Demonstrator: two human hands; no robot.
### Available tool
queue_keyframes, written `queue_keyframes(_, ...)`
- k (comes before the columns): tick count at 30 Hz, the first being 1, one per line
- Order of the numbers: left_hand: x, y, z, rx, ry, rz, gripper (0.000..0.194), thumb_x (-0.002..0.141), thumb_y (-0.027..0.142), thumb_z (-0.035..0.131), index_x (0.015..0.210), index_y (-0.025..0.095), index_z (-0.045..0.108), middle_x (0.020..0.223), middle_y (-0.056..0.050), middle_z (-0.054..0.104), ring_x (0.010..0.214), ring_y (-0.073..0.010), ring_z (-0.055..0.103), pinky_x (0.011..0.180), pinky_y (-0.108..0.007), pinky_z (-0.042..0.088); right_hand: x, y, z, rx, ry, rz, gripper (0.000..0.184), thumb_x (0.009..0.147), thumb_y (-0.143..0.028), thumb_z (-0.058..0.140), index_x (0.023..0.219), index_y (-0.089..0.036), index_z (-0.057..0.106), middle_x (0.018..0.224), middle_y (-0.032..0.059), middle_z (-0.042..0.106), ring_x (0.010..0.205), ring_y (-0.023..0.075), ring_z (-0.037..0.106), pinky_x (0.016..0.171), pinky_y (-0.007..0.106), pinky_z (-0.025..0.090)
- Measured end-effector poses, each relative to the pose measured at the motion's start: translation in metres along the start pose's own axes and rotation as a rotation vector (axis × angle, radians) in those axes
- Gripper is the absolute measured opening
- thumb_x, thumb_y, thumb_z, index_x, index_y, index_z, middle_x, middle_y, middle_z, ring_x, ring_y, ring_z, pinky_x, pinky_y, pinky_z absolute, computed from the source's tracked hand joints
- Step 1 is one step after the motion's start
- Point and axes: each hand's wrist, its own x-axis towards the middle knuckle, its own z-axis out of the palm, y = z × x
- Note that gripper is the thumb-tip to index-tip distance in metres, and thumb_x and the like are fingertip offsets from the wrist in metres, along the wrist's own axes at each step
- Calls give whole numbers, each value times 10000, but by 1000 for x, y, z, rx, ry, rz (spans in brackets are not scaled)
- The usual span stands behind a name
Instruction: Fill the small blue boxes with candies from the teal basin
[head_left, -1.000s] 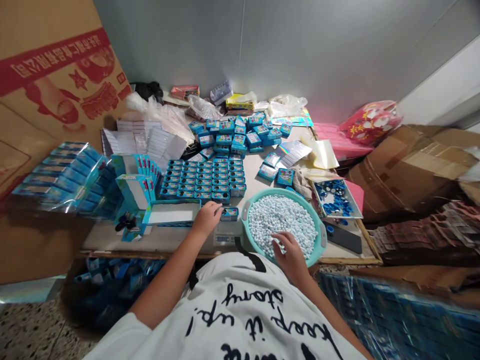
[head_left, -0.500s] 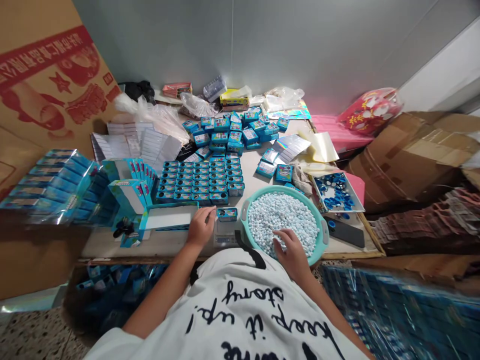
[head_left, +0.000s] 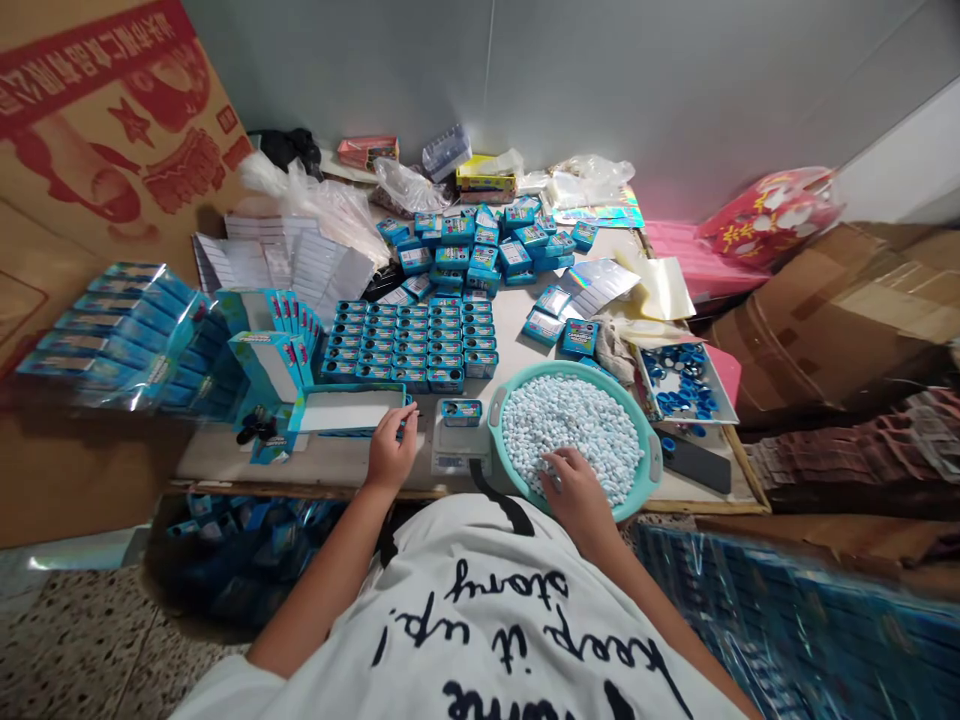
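My left hand [head_left: 393,446] is at the right end of an open blue display box [head_left: 352,410], fingers stretched out and nothing visible in them. Just right of it, a small blue tin [head_left: 460,412] rests on a white digital scale [head_left: 450,462]. A turquoise basin [head_left: 498,440] full of small whitish candies [head_left: 592,425] stands further right. My right hand [head_left: 576,492] dips into the candies at the basin's near side, its fingers drawn together on some of them. Behind the display box, blue tins [head_left: 409,345] stand in close rows.
Loose blue tins [head_left: 480,240] are heaped toward the wall. A white tray of blue lids [head_left: 679,385] and a dark phone [head_left: 697,465] lie right of the basin. Plastic-wrapped blue boxes [head_left: 112,335] stand left, before a large carton [head_left: 112,130]. Cardboard boxes [head_left: 832,310] stand right.
My left hand has drawn back from the tin on the scale toward the display box. My right hand's fingers have closed together in the candies. The view has shifted slightly.
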Motion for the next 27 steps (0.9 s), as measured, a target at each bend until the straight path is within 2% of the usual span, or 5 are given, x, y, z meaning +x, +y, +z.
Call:
queue_keyframes(9, -19, -11, -10, 31, -11, -10, 270, 958, 350, 494, 1094, 194, 669, 1042, -79, 687, 959, -176, 646, 839, -319, 551, -6, 5, 9, 30, 27, -56, 232, 946, -236, 426, 994, -185, 648, 974, 98, 585, 913, 233, 554, 837, 394, 476)
queue_keyframes(19, -25, -19, -18, 31, 46, -50, 266, 961, 340, 480, 1106, 209, 661, 1061, -84, 685, 987, -186, 646, 856, -336, 556, 5, 14, 8, -77, -37, -105, 222, 937, -230, 445, 967, -187, 660, 906, 101, 639, 853, 240, 603, 777, 392, 502)
queue_keyframes(24, -44, -15, -27, 77, 68, -94, 264, 966, 309, 446, 1110, 236, 655, 1059, -89, 691, 1036, -207, 637, 953, -409, 532, 27, 24, 12, 76, 32, -296, 219, 924, -351, 494, 957, -242, 681, 891, 103, 673, 792, 258, 645, 703, 419, 536)
queue_keyframes(27, -67, -18, -33, 95, 84, -195, 295, 962, 289, 412, 1143, 259, 644, 1093, -100, 680, 1079, -209, 620, 993, -410, 511, 55, 14, 21, 256, 18, -434, 249, 889, -485, 545, 971, -302, 693, 939, 100, 685, 794, 268, 668, 685, 430, 556)
